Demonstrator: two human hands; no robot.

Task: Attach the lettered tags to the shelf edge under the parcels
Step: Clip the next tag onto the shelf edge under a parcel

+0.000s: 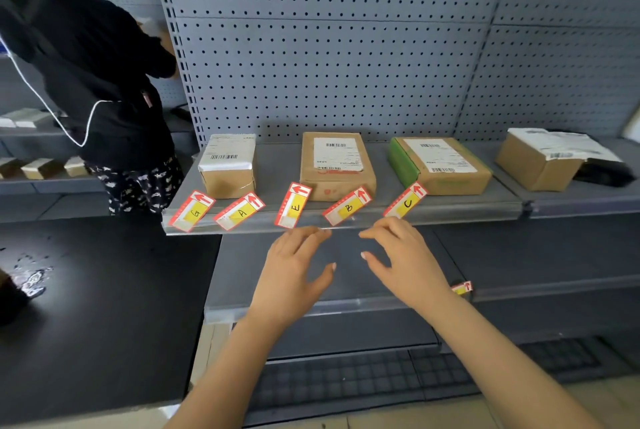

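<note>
Both our hands were empty, fingers spread: left hand (pixel 294 266) and right hand (pixel 403 255) hovered just below the shelf edge (pixel 450 217), where tags G (pixel 191 211), A (pixel 239 211), E (pixel 293 206), B (pixel 347 206) and C (pixel 405 200) lay tilted before the parcels (pixel 336 162).
</note>
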